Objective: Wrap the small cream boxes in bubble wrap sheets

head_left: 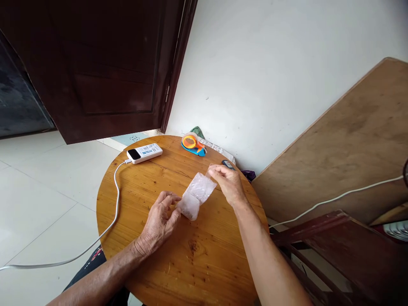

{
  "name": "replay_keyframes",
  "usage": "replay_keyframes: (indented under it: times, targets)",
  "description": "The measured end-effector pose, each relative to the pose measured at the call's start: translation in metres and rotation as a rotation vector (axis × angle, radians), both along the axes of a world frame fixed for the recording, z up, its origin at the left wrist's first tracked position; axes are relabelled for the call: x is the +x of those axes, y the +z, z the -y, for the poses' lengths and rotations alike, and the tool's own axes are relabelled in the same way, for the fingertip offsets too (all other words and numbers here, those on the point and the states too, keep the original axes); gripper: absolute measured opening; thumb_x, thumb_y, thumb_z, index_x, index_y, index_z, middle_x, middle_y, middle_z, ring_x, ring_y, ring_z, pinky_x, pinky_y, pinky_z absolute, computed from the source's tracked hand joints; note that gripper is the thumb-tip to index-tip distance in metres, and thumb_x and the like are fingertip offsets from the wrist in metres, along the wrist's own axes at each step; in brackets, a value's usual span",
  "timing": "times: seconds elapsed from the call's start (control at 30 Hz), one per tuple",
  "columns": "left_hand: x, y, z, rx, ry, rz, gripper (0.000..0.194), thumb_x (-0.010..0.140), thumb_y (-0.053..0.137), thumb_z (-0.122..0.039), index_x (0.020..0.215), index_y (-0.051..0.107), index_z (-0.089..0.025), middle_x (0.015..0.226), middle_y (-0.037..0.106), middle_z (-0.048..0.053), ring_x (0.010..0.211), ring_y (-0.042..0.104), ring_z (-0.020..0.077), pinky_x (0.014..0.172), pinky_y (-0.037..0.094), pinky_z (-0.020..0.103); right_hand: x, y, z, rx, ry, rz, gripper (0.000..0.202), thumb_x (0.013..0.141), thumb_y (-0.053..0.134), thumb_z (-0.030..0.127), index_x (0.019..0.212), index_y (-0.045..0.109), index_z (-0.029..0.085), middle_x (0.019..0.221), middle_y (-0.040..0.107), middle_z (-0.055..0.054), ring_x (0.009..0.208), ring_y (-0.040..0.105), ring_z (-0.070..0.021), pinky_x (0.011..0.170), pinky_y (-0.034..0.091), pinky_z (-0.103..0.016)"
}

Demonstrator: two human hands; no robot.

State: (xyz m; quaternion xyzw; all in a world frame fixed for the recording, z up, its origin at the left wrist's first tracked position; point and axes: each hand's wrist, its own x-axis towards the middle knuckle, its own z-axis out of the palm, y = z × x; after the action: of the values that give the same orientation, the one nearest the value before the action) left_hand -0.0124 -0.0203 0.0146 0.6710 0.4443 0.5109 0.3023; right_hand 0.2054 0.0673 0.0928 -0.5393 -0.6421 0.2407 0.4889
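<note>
A small piece of folded bubble wrap (200, 187) lies near the middle of the round wooden table (204, 259). Its nearer end is a smoother, milky flap or packet (190, 207); whatever may be inside cannot be made out. My left hand (162, 214) holds this near end at its left edge, thumb in front and fingers behind. At the far right corner, my right hand (228, 183) pinches a thin see-through strip (210, 169), which looks like clear tape, beside the wrap's far edge. The fingertips partly cover the strip.
An orange and blue tape dispenser (194, 143) stands at the table's back edge. To the left lies a white device (145, 153) with a black screen, its white cable (117, 199) running off the table. A dark handheld object (228, 164) sits behind my right hand, near the wall.
</note>
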Motion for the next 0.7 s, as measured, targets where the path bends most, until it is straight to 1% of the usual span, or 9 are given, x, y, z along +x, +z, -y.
replay_keyframes:
  times: [0.07,0.13,0.23,0.33,0.37,0.43,0.53,0.6,0.7]
  targets:
    - [-0.001,0.0,-0.002,-0.014,0.033,0.035,0.022,0.085,0.053,-0.024,0.101,0.066,-0.018,0.103,0.061,0.007,0.088,0.062,0.0178,0.075,0.054,0.03,0.008,0.009,-0.008,0.005,-0.105,-0.035,0.024,0.074,0.068,0.041,0.078,0.074,0.018,0.088,0.075,-0.004,0.091,0.065,-0.0225,0.083,0.047,-0.033]
    - [-0.002,-0.002,-0.005,-0.041,0.05,0.048,0.023,0.083,0.054,-0.026,0.1,0.067,-0.018,0.103,0.061,0.008,0.088,0.062,0.0183,0.074,0.055,0.031,0.016,0.011,-0.011,0.032,-0.232,-0.096,0.029,0.074,0.065,0.044,0.082,0.075,0.018,0.089,0.075,-0.005,0.092,0.065,-0.023,0.083,0.047,-0.034]
    - [-0.002,-0.005,-0.007,-0.085,0.047,0.039,0.025,0.083,0.053,-0.029,0.101,0.068,-0.017,0.107,0.061,0.01,0.089,0.063,0.0195,0.073,0.056,0.033,0.024,0.003,-0.002,0.073,-0.366,-0.167,0.035,0.072,0.064,0.047,0.089,0.074,0.017,0.096,0.074,-0.007,0.094,0.064,-0.0233,0.082,0.047,-0.035]
    - [-0.001,-0.006,-0.007,-0.137,-0.005,-0.001,0.032,0.084,0.053,-0.031,0.109,0.066,-0.017,0.119,0.059,0.013,0.097,0.064,0.0223,0.077,0.057,0.036,0.028,-0.013,0.025,0.068,-0.428,-0.177,0.038,0.073,0.066,0.047,0.096,0.073,0.018,0.095,0.073,-0.007,0.086,0.064,-0.0211,0.077,0.047,-0.033]
    - [0.0,-0.006,-0.006,-0.149,-0.027,-0.017,0.035,0.083,0.054,-0.031,0.113,0.065,-0.016,0.124,0.058,0.014,0.102,0.063,0.0237,0.081,0.057,0.037,0.028,-0.018,0.036,0.065,-0.424,-0.165,0.038,0.074,0.066,0.047,0.097,0.072,0.018,0.094,0.072,-0.006,0.083,0.064,-0.0201,0.076,0.047,-0.032]
    - [0.001,-0.006,-0.004,-0.148,-0.067,-0.056,0.042,0.082,0.057,-0.031,0.122,0.062,-0.016,0.134,0.054,0.015,0.116,0.059,0.0269,0.095,0.053,0.042,0.025,-0.027,0.056,0.034,-0.404,-0.134,0.038,0.076,0.066,0.048,0.096,0.072,0.017,0.084,0.07,-0.005,0.075,0.063,-0.0183,0.071,0.048,-0.031]
    - [0.003,-0.006,-0.002,-0.095,-0.126,-0.133,0.056,0.081,0.061,-0.03,0.135,0.053,-0.016,0.146,0.046,0.015,0.133,0.048,0.0301,0.11,0.042,0.046,0.013,-0.033,0.076,-0.033,-0.328,-0.047,0.038,0.078,0.064,0.05,0.096,0.07,0.017,0.081,0.068,-0.005,0.072,0.061,-0.0175,0.068,0.049,-0.03]
    - [0.004,-0.008,-0.003,-0.071,-0.151,-0.182,0.061,0.082,0.062,-0.029,0.14,0.05,-0.015,0.149,0.043,0.016,0.135,0.045,0.031,0.113,0.039,0.048,0.0,-0.032,0.08,-0.055,-0.293,0.056,0.043,0.079,0.062,0.053,0.103,0.069,0.018,0.09,0.069,-0.007,0.075,0.062,-0.0184,0.069,0.05,-0.031]
    - [0.005,-0.012,-0.006,-0.053,-0.166,-0.23,0.059,0.083,0.062,-0.028,0.14,0.051,-0.016,0.149,0.043,0.017,0.135,0.045,0.0319,0.112,0.04,0.05,-0.021,-0.026,0.079,-0.047,-0.287,0.305,0.06,0.077,0.063,0.052,0.127,0.059,0.019,0.111,0.066,-0.011,0.083,0.063,-0.0215,0.074,0.051,-0.035]
